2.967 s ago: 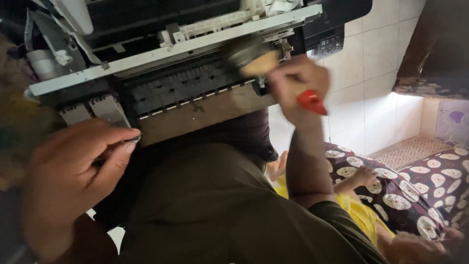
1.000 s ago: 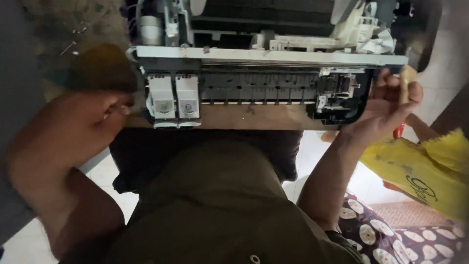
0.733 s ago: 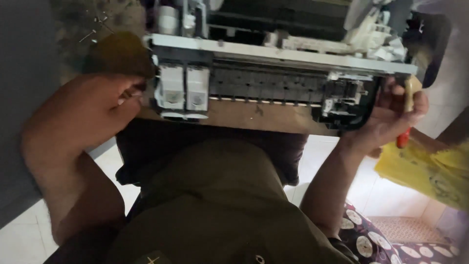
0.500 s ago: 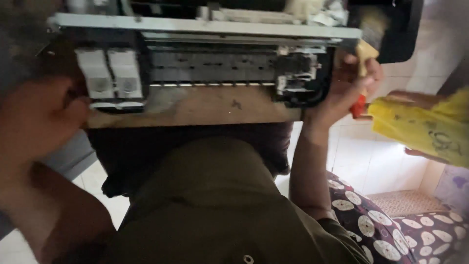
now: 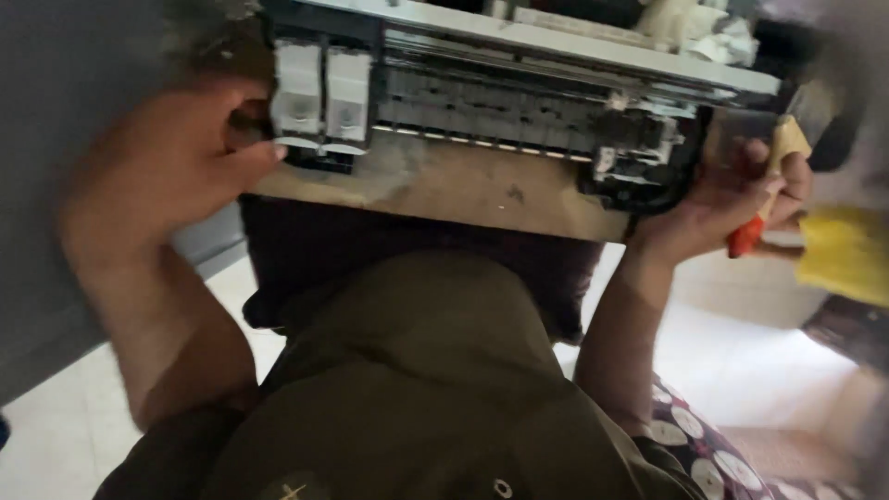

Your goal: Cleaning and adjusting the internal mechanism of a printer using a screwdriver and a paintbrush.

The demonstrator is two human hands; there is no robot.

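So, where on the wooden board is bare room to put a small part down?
The wooden board is bare along its front strip, between the left hand and the right hand, below the opened printer. The two white cartridges and the black mechanism crowd the board's back edge.

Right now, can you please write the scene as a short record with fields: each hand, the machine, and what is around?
left hand: grips the left end of the opened printer, thumb beside the two white cartridges
right hand: at the printer's right end, closed on a tool with a wooden and red handle
printer: cover off, inner parts exposed, resting on a wooden board
around: yellow item at right, pale tiled floor below
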